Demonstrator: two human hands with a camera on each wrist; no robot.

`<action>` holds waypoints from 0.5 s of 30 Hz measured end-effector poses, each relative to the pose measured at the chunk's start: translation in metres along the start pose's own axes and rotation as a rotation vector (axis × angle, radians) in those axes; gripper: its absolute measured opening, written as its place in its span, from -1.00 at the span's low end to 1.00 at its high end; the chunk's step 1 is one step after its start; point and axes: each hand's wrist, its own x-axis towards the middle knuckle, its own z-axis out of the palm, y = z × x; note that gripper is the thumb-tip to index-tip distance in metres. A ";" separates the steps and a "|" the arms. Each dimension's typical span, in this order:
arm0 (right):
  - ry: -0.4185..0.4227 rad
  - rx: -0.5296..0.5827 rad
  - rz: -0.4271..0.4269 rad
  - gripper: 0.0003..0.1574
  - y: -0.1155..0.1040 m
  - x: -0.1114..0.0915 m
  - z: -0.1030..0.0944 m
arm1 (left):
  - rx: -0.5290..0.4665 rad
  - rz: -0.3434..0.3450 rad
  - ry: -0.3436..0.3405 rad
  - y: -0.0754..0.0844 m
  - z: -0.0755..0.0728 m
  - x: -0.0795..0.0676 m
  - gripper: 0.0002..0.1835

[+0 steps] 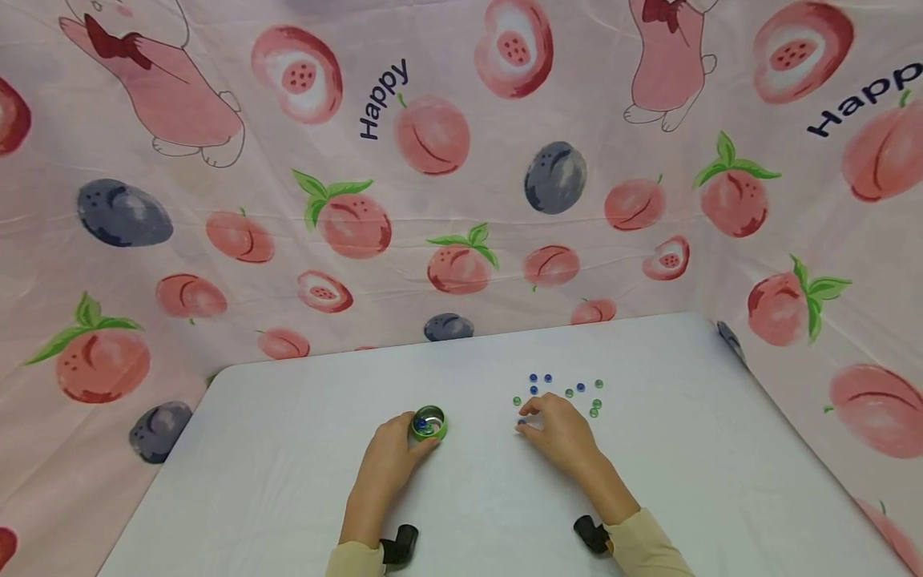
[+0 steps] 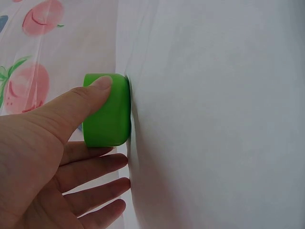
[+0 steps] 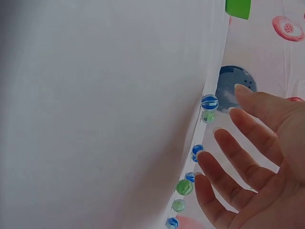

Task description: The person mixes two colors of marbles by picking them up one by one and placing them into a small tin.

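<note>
My left hand [image 1: 392, 455] holds a small round green cup [image 2: 107, 112] that stands upright on the white table. Its thumb presses one side of the wall, with the index finger behind and the other fingers spread below. Blue and green marbles [image 1: 424, 424] lie inside the cup. To the right, my right hand [image 1: 565, 439] hovers just over the table, thumb and fingers apart. A blue marble [image 3: 209, 102] rests on the cloth by the thumb and index fingertips, with a visible gap between. Nothing is in that hand.
Several loose marbles, blue [image 1: 548, 378] and green [image 1: 596, 404], are scattered beyond and right of the right hand. The white table [image 1: 288, 481] is bordered by a fruit-printed pink curtain [image 1: 433, 200] at the back and sides. Each wrist carries a black camera [image 1: 591, 534].
</note>
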 end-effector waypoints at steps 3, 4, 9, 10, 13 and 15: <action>-0.009 -0.005 0.002 -0.83 0.000 0.000 0.000 | 0.000 0.000 0.003 0.000 0.000 0.000 -0.42; -0.012 -0.009 0.003 -0.83 0.000 0.000 0.000 | -0.001 0.001 0.003 -0.001 0.000 0.001 -0.42; -0.028 -0.033 0.005 -0.84 -0.001 0.000 -0.001 | -0.006 0.001 -0.004 -0.001 0.002 0.001 -0.42; -0.030 -0.038 0.007 -0.84 -0.001 0.000 -0.001 | -0.006 0.001 -0.004 -0.001 0.002 0.001 -0.42; -0.036 -0.052 0.005 -0.84 -0.002 0.001 -0.001 | -0.005 -0.001 -0.002 -0.001 0.001 0.001 -0.42; -0.042 -0.060 0.006 -0.85 -0.002 0.002 0.000 | -0.004 0.000 -0.002 -0.001 0.001 0.001 -0.42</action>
